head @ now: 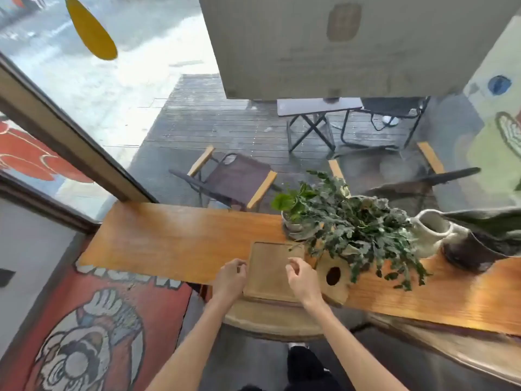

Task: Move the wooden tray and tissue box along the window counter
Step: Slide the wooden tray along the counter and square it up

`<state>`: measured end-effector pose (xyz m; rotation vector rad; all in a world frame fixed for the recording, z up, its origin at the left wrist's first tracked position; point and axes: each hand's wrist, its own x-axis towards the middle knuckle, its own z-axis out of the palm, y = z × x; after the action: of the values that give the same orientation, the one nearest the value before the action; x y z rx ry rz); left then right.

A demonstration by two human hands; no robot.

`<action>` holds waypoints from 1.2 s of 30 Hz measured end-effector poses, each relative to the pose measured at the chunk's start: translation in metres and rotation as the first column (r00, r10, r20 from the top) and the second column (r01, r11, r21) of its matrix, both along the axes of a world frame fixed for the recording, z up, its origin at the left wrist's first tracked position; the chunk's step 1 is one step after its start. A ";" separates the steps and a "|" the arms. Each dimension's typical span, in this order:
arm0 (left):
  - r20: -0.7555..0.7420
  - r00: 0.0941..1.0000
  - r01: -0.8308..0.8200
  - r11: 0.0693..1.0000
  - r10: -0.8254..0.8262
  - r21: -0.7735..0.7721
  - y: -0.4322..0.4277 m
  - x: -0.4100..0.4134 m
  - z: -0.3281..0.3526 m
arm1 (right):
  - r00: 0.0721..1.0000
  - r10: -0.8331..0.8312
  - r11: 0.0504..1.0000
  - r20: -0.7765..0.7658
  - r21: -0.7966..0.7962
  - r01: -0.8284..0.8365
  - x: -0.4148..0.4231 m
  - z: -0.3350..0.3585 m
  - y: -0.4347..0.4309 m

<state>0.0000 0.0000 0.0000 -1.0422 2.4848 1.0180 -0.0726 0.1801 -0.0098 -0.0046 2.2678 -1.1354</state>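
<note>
inspector a: grip status?

inspector b: nothing is held. the left hand (229, 279) is loosely curled at the left edge of the wooden tray (269, 270); the right hand (300, 277) is half open over its right side.

inspector a: location and axis?

inspector b: the tray is set flat on the window counter (174, 241) between both hands, long axis running away from the person. the tissue box (334, 276) is just beside the right hand, which is judged nearer.

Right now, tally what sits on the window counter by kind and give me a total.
Wooden tray: 1
Wooden tissue box with round hole: 1
Leafy potted plants: 2, overlapping, so the split is uncertain
Cream ceramic jug: 1
Dark pot: 1
Total: 6
</note>
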 end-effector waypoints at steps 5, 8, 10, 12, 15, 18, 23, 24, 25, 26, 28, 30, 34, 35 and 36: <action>0.201 0.979 0.025 0.999 -0.029 0.022 -0.027 -0.027 -0.051 | 0.980 -0.081 0.980 0.183 0.195 0.044 -0.037 -0.082 -0.046; 0.239 0.971 -0.049 0.993 0.021 0.112 -0.038 -0.039 -0.081 | 0.965 -0.111 0.941 0.238 0.339 0.024 -0.046 -0.134 -0.054; 0.249 0.967 -0.109 0.976 0.060 0.186 -0.042 -0.045 -0.099 | 0.961 -0.150 0.908 0.233 0.417 0.041 -0.047 -0.127 -0.064; 0.275 0.958 -0.155 0.952 0.079 0.264 -0.044 -0.047 -0.111 | 0.949 -0.206 0.888 0.240 0.453 0.078 -0.047 -0.122 -0.072; 0.349 0.936 -0.153 0.933 0.032 0.327 -0.051 -0.043 -0.127 | 0.915 -0.327 0.862 0.237 0.471 0.187 -0.042 -0.134 -0.076; 0.379 0.919 -0.028 0.941 -0.109 0.337 -0.057 -0.042 -0.143 | 0.866 -0.427 0.839 0.260 0.471 0.272 -0.038 -0.145 -0.081; 0.335 0.915 0.065 0.902 -0.224 0.426 -0.051 -0.036 -0.154 | 0.812 -0.519 0.797 0.268 0.494 0.346 -0.040 -0.148 -0.086; 0.322 0.927 0.033 0.897 -0.192 0.441 -0.052 -0.035 -0.155 | 0.797 -0.539 0.792 0.273 0.488 0.368 -0.040 -0.148 -0.084; 0.308 0.938 0.004 0.892 -0.160 0.451 -0.055 -0.035 -0.155 | 0.781 -0.559 0.787 0.279 0.475 0.394 -0.042 -0.148 -0.083; 0.292 0.948 -0.021 0.888 -0.129 0.459 -0.059 -0.034 -0.154 | 0.768 -0.574 0.785 0.283 0.456 0.418 -0.044 -0.147 -0.082; 0.241 0.969 -0.073 0.876 -0.050 0.477 -0.068 -0.030 -0.149 | 0.763 -0.572 0.798 0.301 0.419 0.433 -0.046 -0.141 -0.085; 0.170 0.984 -0.131 0.841 0.046 0.526 -0.082 -0.025 -0.139 | 0.783 -0.539 0.825 0.309 0.382 0.417 -0.044 -0.132 -0.094; 0.122 0.955 -0.290 0.773 0.270 0.564 -0.122 -0.015 -0.098 | 0.786 -0.494 0.868 0.371 0.265 0.420 -0.043 -0.105 -0.121; 0.111 0.946 -0.313 0.771 0.304 0.555 -0.134 -0.010 -0.084 | 0.786 -0.487 0.874 0.381 0.227 0.430 -0.042 -0.100 -0.129; 0.092 0.939 -0.327 0.773 0.332 0.543 -0.149 -0.003 -0.074 | 0.789 -0.475 0.879 0.390 0.183 0.439 -0.041 -0.095 -0.137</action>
<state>-0.0032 -0.1490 -0.0739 -1.2809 1.8348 1.7144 -0.1138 0.0428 -0.1052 0.7979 1.9558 -1.1348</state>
